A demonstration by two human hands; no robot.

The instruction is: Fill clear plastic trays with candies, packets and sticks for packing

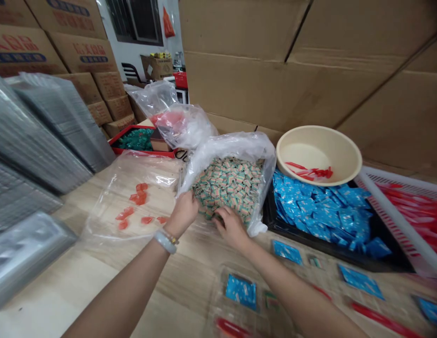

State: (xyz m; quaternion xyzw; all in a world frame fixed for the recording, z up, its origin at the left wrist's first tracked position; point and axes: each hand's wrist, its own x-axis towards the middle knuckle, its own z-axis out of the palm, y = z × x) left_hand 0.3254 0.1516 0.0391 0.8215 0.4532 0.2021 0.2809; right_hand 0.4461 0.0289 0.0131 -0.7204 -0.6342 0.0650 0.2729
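- On my feed, the left grip [182,214], a bare hand with a pale round bangle [165,242] at the wrist, curls nearly closed on the rim of a large clear plastic bag [235,146].
- The right grip [232,228] is half open, its fingers [218,217] pressed into small green-and-cream wrapped pieces [228,188] inside that bag; I cannot tell whether it has hold of any.
- The bag sits on a pale wooden worktop [162,281].
- A black tray [331,249] of blue sachets [320,209] lies just to the right, under a round beige plastic bowl [318,155].
- A flatter clear bag [109,206] with orange-red pieces [139,197] lies to the left.
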